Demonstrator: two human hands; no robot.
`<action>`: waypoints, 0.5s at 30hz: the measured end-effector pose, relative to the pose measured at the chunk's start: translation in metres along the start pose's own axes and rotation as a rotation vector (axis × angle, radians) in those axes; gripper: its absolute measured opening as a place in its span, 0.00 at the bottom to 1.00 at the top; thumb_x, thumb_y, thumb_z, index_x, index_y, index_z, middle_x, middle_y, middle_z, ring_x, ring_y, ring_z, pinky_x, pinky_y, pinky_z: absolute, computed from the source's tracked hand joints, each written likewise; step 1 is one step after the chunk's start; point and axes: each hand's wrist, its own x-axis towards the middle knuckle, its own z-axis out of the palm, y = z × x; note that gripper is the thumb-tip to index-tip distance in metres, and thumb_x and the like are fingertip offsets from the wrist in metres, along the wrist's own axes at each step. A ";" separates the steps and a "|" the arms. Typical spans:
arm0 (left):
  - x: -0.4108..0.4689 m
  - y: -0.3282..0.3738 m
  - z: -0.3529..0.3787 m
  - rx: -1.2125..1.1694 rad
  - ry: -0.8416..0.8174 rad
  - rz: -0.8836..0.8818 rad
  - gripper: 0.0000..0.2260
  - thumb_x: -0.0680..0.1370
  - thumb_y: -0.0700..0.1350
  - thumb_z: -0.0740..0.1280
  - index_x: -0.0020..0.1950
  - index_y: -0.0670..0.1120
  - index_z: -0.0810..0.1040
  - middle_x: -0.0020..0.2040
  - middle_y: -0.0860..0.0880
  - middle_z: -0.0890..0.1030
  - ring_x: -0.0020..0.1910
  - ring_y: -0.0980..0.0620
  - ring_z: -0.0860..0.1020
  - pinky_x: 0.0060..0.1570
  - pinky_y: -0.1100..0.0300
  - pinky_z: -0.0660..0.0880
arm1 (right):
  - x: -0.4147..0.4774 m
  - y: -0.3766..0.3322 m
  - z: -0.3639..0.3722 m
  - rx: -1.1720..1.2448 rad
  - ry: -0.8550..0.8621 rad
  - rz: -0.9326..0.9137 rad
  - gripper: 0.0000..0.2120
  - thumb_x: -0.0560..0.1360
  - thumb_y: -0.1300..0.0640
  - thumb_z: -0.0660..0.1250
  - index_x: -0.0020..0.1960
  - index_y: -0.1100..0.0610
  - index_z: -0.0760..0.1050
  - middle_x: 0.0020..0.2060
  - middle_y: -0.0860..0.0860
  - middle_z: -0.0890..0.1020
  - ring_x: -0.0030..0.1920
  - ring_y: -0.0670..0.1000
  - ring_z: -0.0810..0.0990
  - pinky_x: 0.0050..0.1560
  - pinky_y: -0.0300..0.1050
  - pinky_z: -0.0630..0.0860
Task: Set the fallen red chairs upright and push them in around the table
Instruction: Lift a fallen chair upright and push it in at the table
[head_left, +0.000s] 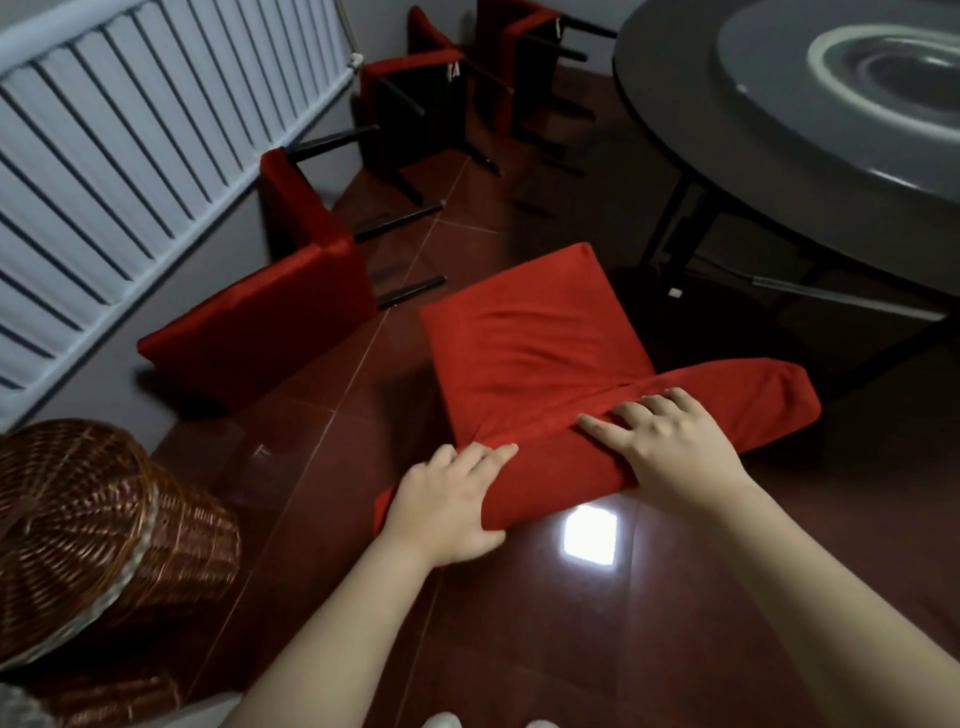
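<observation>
While a wicker basket (78, 519) is sitting at the near left, the left hand (447, 506) is gripping the backrest top of a red chair (530, 343) — fingers curled over it, thumb underneath — and the right hand (670, 447) is holding the same edge further along, fingers draped over the top, thumb tucked on the near side. This chair is standing seat-up on the red tiled floor (571, 649), just beside the round dark table (670, 109). Beyond, the nearest fallen chair (270, 312), a second fallen chair (410, 78) and a third fallen chair (511, 36) are lying tipped over near the white radiator (130, 130), legs pointing toward the table.
</observation>
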 end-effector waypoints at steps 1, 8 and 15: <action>0.003 -0.001 -0.001 0.010 -0.013 0.014 0.43 0.57 0.65 0.70 0.70 0.54 0.70 0.54 0.56 0.78 0.41 0.51 0.77 0.30 0.58 0.76 | -0.002 0.000 0.002 -0.002 0.012 0.017 0.36 0.59 0.43 0.78 0.65 0.47 0.75 0.45 0.56 0.82 0.42 0.61 0.81 0.50 0.56 0.73; 0.029 -0.020 -0.004 0.049 -0.031 0.149 0.43 0.57 0.64 0.72 0.70 0.52 0.69 0.53 0.55 0.78 0.41 0.50 0.76 0.34 0.56 0.78 | -0.016 -0.009 0.014 0.017 0.072 0.157 0.43 0.54 0.39 0.81 0.66 0.48 0.73 0.43 0.56 0.81 0.41 0.60 0.79 0.50 0.57 0.71; 0.059 -0.025 -0.009 0.067 -0.042 0.281 0.42 0.57 0.63 0.75 0.69 0.49 0.72 0.51 0.54 0.79 0.40 0.50 0.76 0.32 0.55 0.78 | -0.029 -0.012 0.017 0.036 0.044 0.294 0.44 0.54 0.39 0.80 0.67 0.48 0.70 0.44 0.56 0.81 0.41 0.60 0.79 0.49 0.57 0.72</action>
